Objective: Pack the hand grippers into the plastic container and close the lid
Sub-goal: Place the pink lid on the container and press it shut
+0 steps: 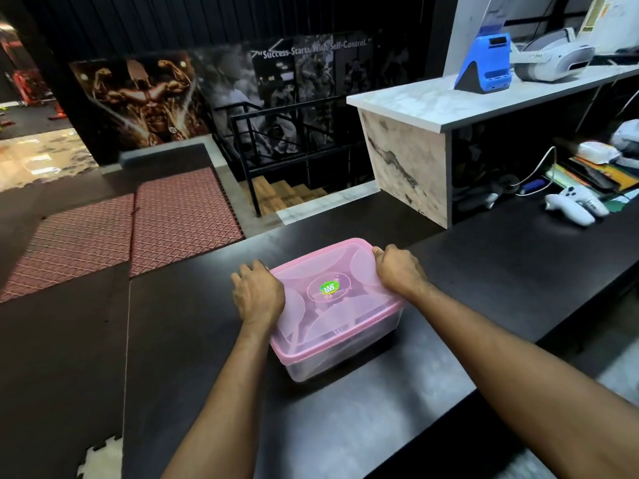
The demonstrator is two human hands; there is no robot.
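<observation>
A clear plastic container (342,354) with a translucent pink lid (332,267) stands on the black counter (484,271). The lid lies flat on the container and carries a green sticker at its centre. My left hand (257,293) rests palm down on the lid's left edge, fingers curled over the rim. My right hand (397,269) presses on the lid's right far corner in the same way. Dark shapes show dimly through the lid and walls; I cannot make them out as hand grippers.
A white game controller (575,205), cables and papers lie at the counter's far right. A raised marble shelf (432,105) holds a blue device (485,63) and a white headset (553,58). Left of the counter the floor drops away, with red mats (138,229) and a stair railing (294,140).
</observation>
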